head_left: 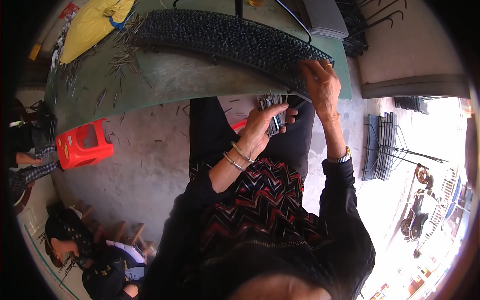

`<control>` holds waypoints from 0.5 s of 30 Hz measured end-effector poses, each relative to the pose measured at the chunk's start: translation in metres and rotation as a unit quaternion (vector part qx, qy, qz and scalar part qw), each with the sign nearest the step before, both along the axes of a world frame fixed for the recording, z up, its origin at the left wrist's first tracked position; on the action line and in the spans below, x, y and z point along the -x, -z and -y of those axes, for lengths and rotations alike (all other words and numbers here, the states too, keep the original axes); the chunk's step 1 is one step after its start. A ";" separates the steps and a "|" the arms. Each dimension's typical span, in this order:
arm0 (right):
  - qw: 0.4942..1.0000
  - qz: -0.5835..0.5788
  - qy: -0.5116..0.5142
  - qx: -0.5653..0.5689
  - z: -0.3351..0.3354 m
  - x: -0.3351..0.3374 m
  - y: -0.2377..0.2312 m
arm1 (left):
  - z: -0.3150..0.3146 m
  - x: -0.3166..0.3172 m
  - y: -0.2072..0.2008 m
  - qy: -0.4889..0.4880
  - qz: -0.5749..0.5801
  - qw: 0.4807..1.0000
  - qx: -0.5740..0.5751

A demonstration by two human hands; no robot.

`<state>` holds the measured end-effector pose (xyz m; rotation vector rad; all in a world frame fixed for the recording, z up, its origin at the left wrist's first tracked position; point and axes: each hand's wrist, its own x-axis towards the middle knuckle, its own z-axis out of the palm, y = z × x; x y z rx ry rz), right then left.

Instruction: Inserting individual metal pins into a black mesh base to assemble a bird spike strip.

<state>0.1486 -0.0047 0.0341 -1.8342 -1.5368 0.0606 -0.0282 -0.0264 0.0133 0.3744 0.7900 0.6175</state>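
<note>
My left hand (256,130) is closed round a bundle of thin metal strips (274,116), whose ends stick out past the fingers just below the table edge. Across the table lies a long, black, slightly curved panel (225,40), densely covered with small holes or studs. At its right end my right hand (325,90) bends down with fingers pinched together against the surface. Whatever sits between those fingertips is hidden. Loose dark strips (125,60) like the held ones are scattered by the panel's left end.
The green table (165,85) carries a yellow bag (92,30) at the left and stacked grey perforated sheets (325,20) at the far right. A red stool (85,145) stands left on the floor, near other people. Wire racks (382,145) stand at the right.
</note>
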 end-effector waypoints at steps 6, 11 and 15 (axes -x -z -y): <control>0.998 0.059 0.008 -0.002 0.010 0.004 -0.004 | 0.001 0.004 0.002 0.018 -0.004 1.000 -0.015; 0.926 -0.253 -0.176 0.216 0.039 0.004 -0.011 | 0.000 0.004 0.001 0.044 -0.027 0.998 -0.038; 0.888 -0.342 -0.163 0.259 0.041 0.002 -0.019 | 0.002 0.003 -0.003 0.038 -0.024 0.998 -0.034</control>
